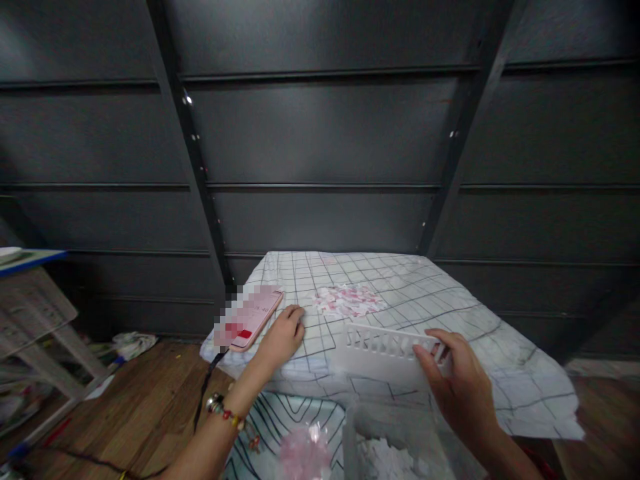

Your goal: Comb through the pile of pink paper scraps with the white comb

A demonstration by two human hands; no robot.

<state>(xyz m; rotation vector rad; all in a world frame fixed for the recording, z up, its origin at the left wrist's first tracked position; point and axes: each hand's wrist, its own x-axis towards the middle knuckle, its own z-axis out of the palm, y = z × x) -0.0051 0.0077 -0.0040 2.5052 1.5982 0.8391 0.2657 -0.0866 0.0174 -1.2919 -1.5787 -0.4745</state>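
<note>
My right hand (457,370) grips the right end of a white plastic basket (385,357) with a row of slots along its upper edge. The basket is at the near edge of the table, and its inside is hidden from me. My left hand (287,333) rests on the checked tablecloth (400,273), fingers a little bent and thumb apart, with nothing visible in it. Just left of it lies a pink-edged phone (257,323), partly blurred out. A loose pile of small pink-and-white paper pieces (350,301) is spread beyond the hands.
Below the table edge are a clear bin (353,440) with white pieces (387,460) and a clear bag of pink pieces (305,453) on striped fabric (265,417). A dark panelled wall (320,140) stands behind. At left, a shelf unit (40,313) and black cable (204,387).
</note>
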